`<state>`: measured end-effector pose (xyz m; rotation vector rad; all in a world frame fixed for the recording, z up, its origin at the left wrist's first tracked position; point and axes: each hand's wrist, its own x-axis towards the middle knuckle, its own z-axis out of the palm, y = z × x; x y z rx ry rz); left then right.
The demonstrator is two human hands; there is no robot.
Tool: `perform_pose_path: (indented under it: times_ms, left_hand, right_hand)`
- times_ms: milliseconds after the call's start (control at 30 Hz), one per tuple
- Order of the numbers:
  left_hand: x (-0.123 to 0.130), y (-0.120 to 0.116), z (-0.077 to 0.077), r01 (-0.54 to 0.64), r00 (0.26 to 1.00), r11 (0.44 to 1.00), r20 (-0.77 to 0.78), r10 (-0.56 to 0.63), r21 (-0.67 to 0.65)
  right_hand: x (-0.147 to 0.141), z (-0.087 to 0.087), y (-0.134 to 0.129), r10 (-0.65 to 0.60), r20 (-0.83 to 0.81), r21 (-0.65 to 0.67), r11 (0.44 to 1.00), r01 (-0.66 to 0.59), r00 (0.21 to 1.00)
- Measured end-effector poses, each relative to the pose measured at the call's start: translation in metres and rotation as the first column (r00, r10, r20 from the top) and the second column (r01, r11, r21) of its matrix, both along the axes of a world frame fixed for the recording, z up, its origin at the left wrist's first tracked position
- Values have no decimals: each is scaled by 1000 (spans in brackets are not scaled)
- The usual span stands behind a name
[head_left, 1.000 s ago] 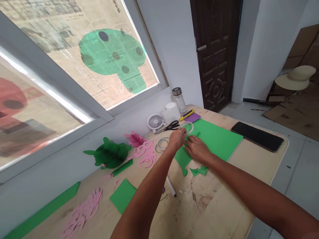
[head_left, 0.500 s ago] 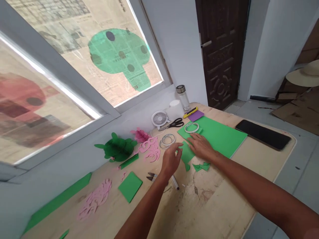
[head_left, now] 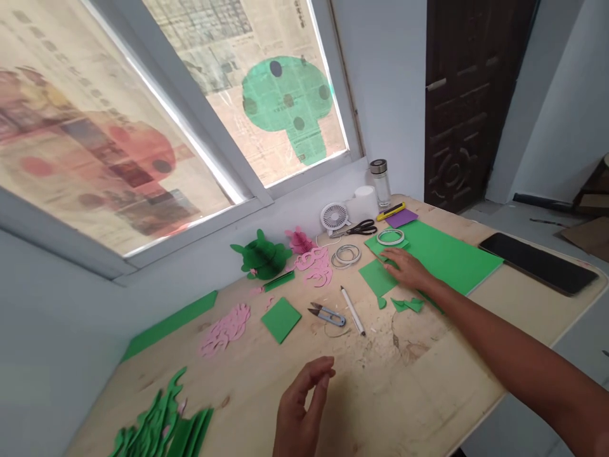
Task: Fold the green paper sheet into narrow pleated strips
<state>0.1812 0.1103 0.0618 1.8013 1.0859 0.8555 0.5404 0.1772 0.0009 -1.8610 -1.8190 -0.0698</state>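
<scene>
Two bare hands above a plywood desk (head_left: 266, 381). Right hand (head_left: 404, 270) resting on a cut piece of green craft foam (head_left: 378, 279), its fingers (head_left: 387, 255) spread and flat, pinching nothing; cut piece lying against the edge of a larger green foam sheet (head_left: 450, 257), a ring of tape (head_left: 390, 237) just above. Left hand (head_left: 302, 406) raised clear of the desk and empty, its fingers (head_left: 323, 368) loosely curled, apart from everything. Nearest the left hand: thread snips (head_left: 327, 315) and a white marker (head_left: 353, 311). Likely risks: sliding of the foam under light, flat pressure; a nick from the exposed snip blades during a careless reach; rolling of the round marker after a nudge.
</scene>
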Motion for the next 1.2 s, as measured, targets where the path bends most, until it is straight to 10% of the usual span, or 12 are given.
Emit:
perform_pose_path:
  times_ms: [733,1200]
  left_hand:
    - [-38,-49,-60,-96,994,984,74,86,151]
    - [-46,-47,-53,39,998,984,40,-46,177]
  right_hand:
    - [-4,8,8,-15,328,-263,959,107,945]
    - [8,11,6,50,351,-284,957,55,935]
